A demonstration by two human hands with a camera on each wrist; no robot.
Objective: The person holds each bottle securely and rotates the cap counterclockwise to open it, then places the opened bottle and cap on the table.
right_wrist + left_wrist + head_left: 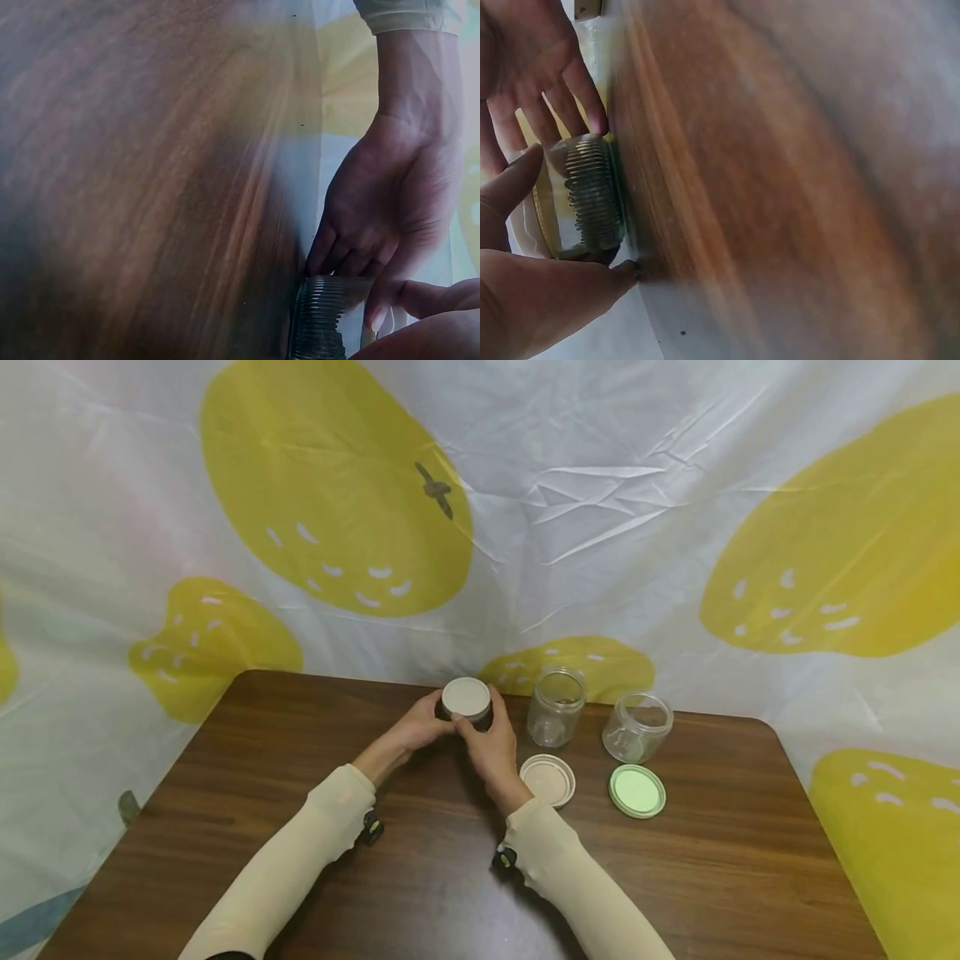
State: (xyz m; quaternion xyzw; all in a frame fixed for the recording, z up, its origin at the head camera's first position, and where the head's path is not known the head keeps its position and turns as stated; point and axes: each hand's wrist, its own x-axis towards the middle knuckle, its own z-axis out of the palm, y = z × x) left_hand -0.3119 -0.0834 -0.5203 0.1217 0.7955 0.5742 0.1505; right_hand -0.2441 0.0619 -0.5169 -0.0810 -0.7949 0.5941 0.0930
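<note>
Near the table's back edge, both hands grip a short clear jar [592, 195] capped with a white lid [466, 697]. My left hand [420, 724] curls round its left side, and my right hand [492, 750] round the right, its thumb by the lid's near rim. Dark, ring-like ridges show through the jar wall in both wrist views; whether they are moulded or contents, I cannot tell. In the right wrist view the jar [319, 319] sits low on the table, partly cut off by the frame. The hands cover much of its sides.
Right of the hands stand a taller lidless clear jar [555, 714] and a shorter lidless one [636, 731]. In front of them lie a beige lid [547, 781] and a green lid [637, 791]. A lemon-printed cloth [600, 527] hangs behind the brown table [720, 843].
</note>
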